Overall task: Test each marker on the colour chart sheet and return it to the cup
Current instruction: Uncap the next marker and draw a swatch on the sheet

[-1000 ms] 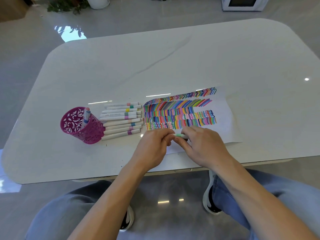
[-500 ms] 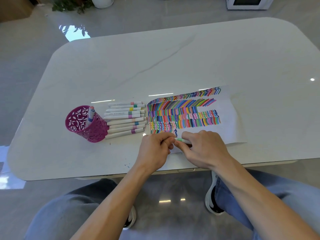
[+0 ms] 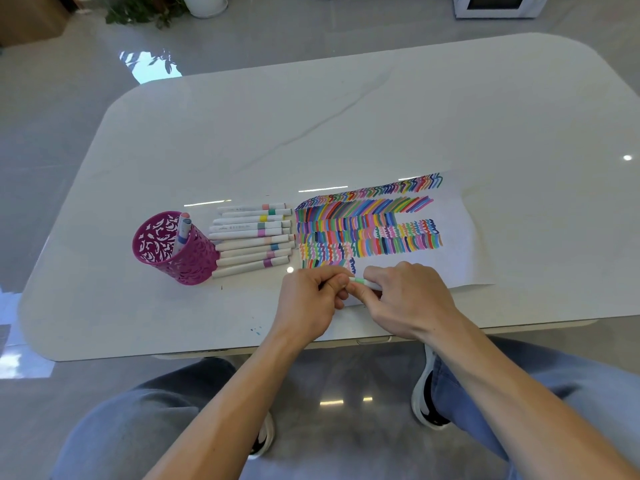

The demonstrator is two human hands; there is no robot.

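Observation:
A white marker with a light green band lies level between both hands, over the near edge of the colour chart sheet. My left hand pinches its left end; whether that end is a cap I cannot tell. My right hand grips the barrel. The sheet carries rows of coloured strokes. A magenta cut-out cup stands at the left with two markers in it. Several white markers lie in a row between cup and sheet.
The white table ends close in front of my hands, with my knees and shoes below it. Small blue ink specks mark the tabletop near the front edge. A potted plant and a white appliance stand on the floor beyond the table.
Both hands stay together on the green-banded marker in nearly the same spot. The view shifted slightly; nothing on the table moved.

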